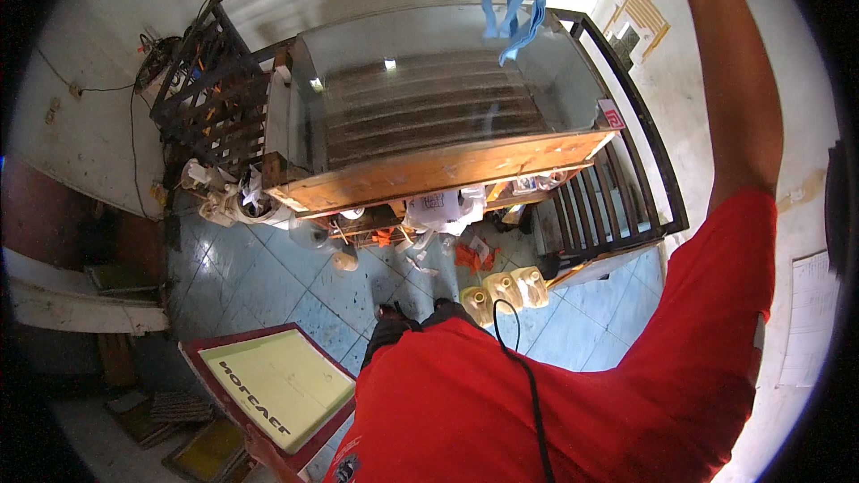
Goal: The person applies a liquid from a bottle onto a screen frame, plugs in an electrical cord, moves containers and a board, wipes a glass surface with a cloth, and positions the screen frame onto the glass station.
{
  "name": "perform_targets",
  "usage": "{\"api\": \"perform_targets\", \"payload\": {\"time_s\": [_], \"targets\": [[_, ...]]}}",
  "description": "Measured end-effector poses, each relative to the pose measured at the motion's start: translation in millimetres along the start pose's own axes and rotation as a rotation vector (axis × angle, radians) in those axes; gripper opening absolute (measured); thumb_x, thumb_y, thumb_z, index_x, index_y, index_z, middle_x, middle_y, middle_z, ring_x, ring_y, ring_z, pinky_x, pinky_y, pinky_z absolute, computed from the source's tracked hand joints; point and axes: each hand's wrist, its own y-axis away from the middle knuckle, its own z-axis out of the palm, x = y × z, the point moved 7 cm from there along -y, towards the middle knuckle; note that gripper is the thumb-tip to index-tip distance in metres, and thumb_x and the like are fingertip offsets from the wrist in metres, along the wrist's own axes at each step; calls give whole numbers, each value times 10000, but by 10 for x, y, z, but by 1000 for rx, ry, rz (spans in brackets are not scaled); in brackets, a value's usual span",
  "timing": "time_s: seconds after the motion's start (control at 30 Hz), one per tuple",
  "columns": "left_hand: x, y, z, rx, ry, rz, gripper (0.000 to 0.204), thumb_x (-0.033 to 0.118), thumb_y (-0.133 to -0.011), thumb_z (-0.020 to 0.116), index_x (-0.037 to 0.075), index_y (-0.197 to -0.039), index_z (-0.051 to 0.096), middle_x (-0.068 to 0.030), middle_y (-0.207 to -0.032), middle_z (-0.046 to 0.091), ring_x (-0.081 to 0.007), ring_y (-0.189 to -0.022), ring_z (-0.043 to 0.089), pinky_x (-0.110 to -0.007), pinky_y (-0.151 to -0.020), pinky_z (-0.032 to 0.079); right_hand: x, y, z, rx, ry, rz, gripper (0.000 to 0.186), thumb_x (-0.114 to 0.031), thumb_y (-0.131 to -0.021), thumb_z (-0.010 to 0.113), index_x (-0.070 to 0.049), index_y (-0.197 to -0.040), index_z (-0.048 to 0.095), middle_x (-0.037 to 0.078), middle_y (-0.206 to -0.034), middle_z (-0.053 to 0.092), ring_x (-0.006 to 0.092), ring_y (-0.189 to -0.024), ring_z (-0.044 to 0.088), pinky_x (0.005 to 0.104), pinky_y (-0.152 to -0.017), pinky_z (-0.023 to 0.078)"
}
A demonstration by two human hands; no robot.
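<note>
My left hand (261, 449) is at the lower left, gripping the lower edge of a silk-screen printing frame (284, 380). The frame has a dark red border and a pale yellow mesh with dark lettering along one side. It is tilted and held beside my body, and most of my fingers are hidden. On the right, my right arm (738, 98) stretches up past the top edge, so the hand itself is out of view. Light blue strips (514, 13) hang down at the top, left of that arm.
Ahead stands a glass-topped table (447, 165) with a wooden front. Dark slatted racks (215, 98) flank it. Yellowish jugs (506, 291) and orange scraps (476, 255) lie on the blue tiled floor (259, 277). More frames (210, 452) are stacked low at left.
</note>
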Motion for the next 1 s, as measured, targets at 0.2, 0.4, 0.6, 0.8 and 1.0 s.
{"api": "perform_targets", "payload": {"time_s": [0.2,0.4,0.6,0.8,1.0], "targets": [[205,-411,171,-12,-41,19,680,534,-828,481,-123,-983,565,-300,-888,584,-431,-844,564,-461,-760,444,758,767,1266,-234,-19,248,350,-236,-935,382,-9,-1193,452,167,-1048,571,253,-955,568,372,-871,443],[469,-805,382,-61,-62,44,684,536,-827,480,-126,-975,568,-298,-861,588,-432,-836,566,-461,-757,444,1029,1460,2421,-437,510,-190,327,-172,-827,559,-74,-1137,525,161,-1116,552,303,-999,552,352,-826,461],[757,-960,440,-64,-83,42,685,536,-826,481,-127,-971,569,-297,-853,589,-432,-834,566,-461,-756,444,842,2053,2926,-535,247,-169,381,-203,-788,611,-56,-1126,516,146,-1133,535,322,-1095,485,402,-920,400],[814,-962,482,-47,-87,30,685,537,-826,481,-127,-968,570,-297,-848,589,-432,-833,567,-462,-754,445,1839,2403,2839,-142,219,442,795,-519,-752,601,-133,-1365,275,244,-1388,234,398,-1288,221,463,-1028,237],[908,-543,371,8,-75,-29,685,537,-826,482,-128,-965,570,-296,-844,589,-432,-832,567,-462,-753,445,1947,2160,3768,-382,564,505,954,-721,-655,524,-185,-1387,232,260,-1421,88,493,-1269,163,594,-980,227]]}}
